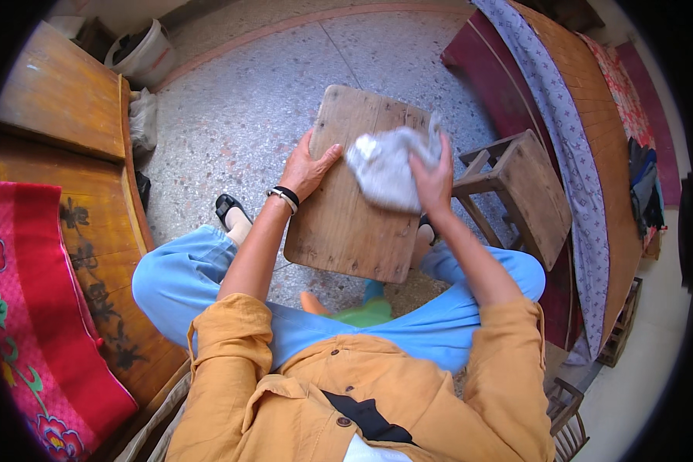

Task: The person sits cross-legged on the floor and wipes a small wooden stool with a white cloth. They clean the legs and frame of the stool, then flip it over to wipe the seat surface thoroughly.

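Between my knees, a brown wooden stool (339, 231) has its worn rectangular top turned toward me; what lies under that top is mostly hidden. My left hand (309, 165) grips the top's left edge, thumb lying on the face and fingers hidden behind. A crumpled pale grey cloth (386, 173) lies against the upper right part of the wood, blurred by motion. My right hand (434, 175) is closed on the cloth's right side.
Close to my right knee stands another wooden stool (535, 200). A wooden bed (585, 154) with a patterned cloth edge lines the right. Wooden furniture (115, 223) bearing a red floral cloth (38, 308) stands left. A white bucket (142, 54) sits far left on the speckled floor (231, 115).
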A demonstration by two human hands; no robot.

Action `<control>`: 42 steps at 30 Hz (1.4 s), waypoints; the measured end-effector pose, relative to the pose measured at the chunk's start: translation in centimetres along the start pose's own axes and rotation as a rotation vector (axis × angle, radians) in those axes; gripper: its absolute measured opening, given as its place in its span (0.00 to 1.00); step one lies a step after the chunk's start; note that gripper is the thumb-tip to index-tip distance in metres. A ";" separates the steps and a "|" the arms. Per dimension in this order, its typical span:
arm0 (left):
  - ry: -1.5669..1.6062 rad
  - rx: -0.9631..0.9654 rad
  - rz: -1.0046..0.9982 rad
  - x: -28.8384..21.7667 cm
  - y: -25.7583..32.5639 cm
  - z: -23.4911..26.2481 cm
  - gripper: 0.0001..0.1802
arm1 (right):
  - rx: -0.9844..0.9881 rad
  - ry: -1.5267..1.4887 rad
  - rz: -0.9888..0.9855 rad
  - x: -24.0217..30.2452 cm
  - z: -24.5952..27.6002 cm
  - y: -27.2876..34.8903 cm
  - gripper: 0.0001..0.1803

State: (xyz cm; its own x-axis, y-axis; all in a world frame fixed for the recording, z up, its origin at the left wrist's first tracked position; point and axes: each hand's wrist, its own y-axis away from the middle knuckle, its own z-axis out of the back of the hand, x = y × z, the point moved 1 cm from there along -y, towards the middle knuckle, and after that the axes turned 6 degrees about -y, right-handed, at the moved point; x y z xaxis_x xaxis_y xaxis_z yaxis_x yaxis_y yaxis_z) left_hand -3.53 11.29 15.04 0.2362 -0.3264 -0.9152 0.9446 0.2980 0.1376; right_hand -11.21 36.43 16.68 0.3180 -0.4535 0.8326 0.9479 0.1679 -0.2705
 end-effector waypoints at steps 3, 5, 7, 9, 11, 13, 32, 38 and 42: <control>0.053 0.003 0.007 0.4 -0.1 -0.6 0.41 | 0.092 -0.093 -0.099 2.5 2.3 10.3 0.48; 0.069 0.019 0.025 -1.2 0.5 -0.3 0.40 | 0.129 -0.044 -0.107 4.8 3.7 15.4 0.49; 0.072 0.007 0.023 -0.7 0.5 -0.4 0.39 | 0.141 -0.126 -0.235 5.0 3.8 16.0 0.48; 0.070 0.010 0.019 -0.9 0.4 -0.4 0.39 | 0.120 -0.194 -0.310 3.9 3.4 14.0 0.47; 0.057 0.018 0.023 -1.6 0.6 0.0 0.38 | 0.072 -0.136 -0.215 1.6 2.2 9.6 0.46; 0.024 0.013 -0.010 -2.3 0.8 0.1 0.37 | 0.023 -0.249 -0.230 -0.2 0.9 3.3 0.45; -0.118 -0.040 0.035 -1.7 1.0 0.3 0.39 | 0.078 -0.390 -0.488 2.7 2.3 11.5 0.41; -0.189 -0.007 0.136 -1.6 1.6 0.3 0.41 | -0.036 -0.776 -0.541 0.5 0.4 3.4 0.35; -0.359 -0.051 0.078 0.2 0.0 0.8 0.48 | -0.100 -0.855 -0.554 0.5 -0.8 4.7 0.30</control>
State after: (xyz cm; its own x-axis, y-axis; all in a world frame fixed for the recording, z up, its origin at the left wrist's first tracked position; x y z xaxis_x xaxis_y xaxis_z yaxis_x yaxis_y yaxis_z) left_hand -3.27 10.56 15.14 0.3803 -0.5925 -0.7101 0.9103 0.3755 0.1743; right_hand -6.57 36.29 15.38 -0.2471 0.3377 0.9082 0.9675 0.0334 0.2508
